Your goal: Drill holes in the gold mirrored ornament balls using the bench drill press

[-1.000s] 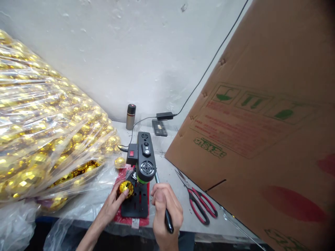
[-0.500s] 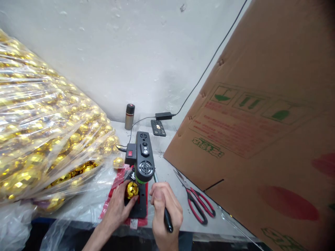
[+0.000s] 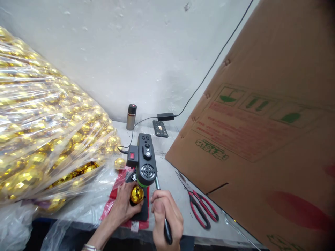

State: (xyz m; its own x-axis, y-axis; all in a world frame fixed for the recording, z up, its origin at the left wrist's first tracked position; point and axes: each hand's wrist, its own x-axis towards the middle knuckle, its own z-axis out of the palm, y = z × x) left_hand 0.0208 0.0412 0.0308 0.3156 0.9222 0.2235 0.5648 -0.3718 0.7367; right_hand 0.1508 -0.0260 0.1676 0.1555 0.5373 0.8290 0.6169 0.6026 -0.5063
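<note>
A gold mirror-faceted ball (image 3: 136,195) sits between the thumb and fingers of my left hand (image 3: 125,204), over the black base of a small bench drill press (image 3: 147,157). The press's head hangs just behind and above the ball; its bit is hidden. My right hand (image 3: 167,218) is wrapped round the black-gripped lever (image 3: 168,233) at the press's right side. Under the base lies a red plastic sheet (image 3: 112,202).
A large clear bag (image 3: 65,122) of gold balls fills the left, with a loose gold ball (image 3: 119,164) beside it. Red-handled scissors (image 3: 200,205) lie right, beside a big cardboard box (image 3: 248,139). Behind stand a spray can (image 3: 131,116), a phone (image 3: 160,129) and a power adapter (image 3: 165,116).
My left hand has shifted the ball slightly right and nearer to me on the base. The right hand keeps its grip on the lever. The whole view has moved a little.
</note>
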